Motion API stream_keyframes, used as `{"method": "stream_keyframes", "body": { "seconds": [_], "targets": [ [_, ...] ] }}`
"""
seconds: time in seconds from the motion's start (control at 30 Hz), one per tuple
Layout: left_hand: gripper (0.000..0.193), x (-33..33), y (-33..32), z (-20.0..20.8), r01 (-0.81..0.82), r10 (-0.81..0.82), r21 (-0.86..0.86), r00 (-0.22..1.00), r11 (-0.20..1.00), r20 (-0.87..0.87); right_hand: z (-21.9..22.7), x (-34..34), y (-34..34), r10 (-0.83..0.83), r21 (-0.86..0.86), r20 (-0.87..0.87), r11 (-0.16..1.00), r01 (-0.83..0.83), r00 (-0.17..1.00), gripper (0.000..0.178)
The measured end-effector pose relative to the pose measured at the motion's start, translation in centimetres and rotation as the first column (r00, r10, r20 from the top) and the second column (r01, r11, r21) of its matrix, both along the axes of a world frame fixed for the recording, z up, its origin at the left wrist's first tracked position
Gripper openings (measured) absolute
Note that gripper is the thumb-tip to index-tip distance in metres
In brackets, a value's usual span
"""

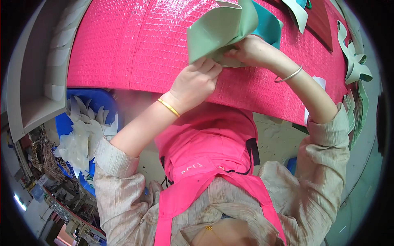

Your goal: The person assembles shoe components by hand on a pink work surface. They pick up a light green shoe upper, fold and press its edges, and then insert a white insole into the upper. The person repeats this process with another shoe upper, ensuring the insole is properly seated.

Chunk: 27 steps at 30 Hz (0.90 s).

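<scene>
The pale green piece (215, 30) was up at 12 o'clock, in front of me, its lower edge close to the pink table cover (119, 41). It was bent into a standing curve, with its long axis slanting from about 8 o'clock up to 2 o'clock; one folded end rose toward 12, and the lower corner pointed down at 8, beside my knuckles. A teal piece (266, 26) stood right behind it, on its 3 o'clock side; I could not tell whether the two were joined.

I counted one pale green piece and one teal piece at my hands, one flat light green piece (298, 15) at 1 o'clock, and one dark red panel (318, 24) near 2. More green cut pieces (356, 65) hung in a bunch between 2 and 3, too overlapped to count. At 9 o'clock was one blue bin (61, 123), heaped with white scraps (84, 137) beyond counting.

My left hand (199, 80) had its fingers curled closed, pinching the lower edge of the pale green piece. My right hand (252, 51) reached in from 4 o'clock, thumb bent toward 9 beneath the fold; the other fingers were mostly hidden, so I could not tell how far they were closed.
</scene>
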State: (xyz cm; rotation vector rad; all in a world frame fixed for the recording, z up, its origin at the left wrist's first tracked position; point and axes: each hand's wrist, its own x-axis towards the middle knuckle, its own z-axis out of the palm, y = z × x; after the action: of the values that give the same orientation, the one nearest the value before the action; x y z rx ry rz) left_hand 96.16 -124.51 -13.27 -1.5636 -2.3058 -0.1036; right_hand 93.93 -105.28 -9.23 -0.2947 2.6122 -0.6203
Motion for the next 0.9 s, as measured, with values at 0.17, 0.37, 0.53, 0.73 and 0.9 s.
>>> {"method": "stream_keyframes", "body": {
  "seconds": [0.17, 0.37, 0.53, 0.73, 0.9],
  "targets": [
    [0.028, 0.6, 0.3, -0.4, -0.106, 0.097, 0.084, 0.989, 0.991, 0.111, -0.6, -1.1, -0.7, 0.161, 0.192, -0.007, 0.969, -0.157, 0.987, 0.030],
    [0.028, 1.2, 1.1, -1.3, -0.137, 0.096, 0.214, 0.977, 0.967, 0.189, -0.5, -1.4, 0.6, 0.304, 0.133, -0.091, 0.948, -0.291, 0.948, 0.025],
    [0.025, 1.3, 2.6, -0.9, -0.094, 0.082, 0.124, 0.992, 0.988, 0.100, 0.5, -1.7, 1.3, 0.318, 0.271, 0.058, 0.908, -0.321, 0.946, 0.026],
    [0.026, 1.2, 2.2, 0.6, -0.002, 0.012, -0.081, 0.992, 0.997, 0.123, 2.4, -1.5, 4.6, 0.266, 0.193, 0.159, 0.936, -0.294, 0.951, 0.031],
    [0.032, 2.4, 0.6, 0.6, -0.101, 0.111, -0.149, 0.992, 0.984, 0.057, -0.4, -1.1, 2.4, 0.196, -0.143, -0.036, 0.970, -0.199, 0.980, 0.037]
  ]
}}
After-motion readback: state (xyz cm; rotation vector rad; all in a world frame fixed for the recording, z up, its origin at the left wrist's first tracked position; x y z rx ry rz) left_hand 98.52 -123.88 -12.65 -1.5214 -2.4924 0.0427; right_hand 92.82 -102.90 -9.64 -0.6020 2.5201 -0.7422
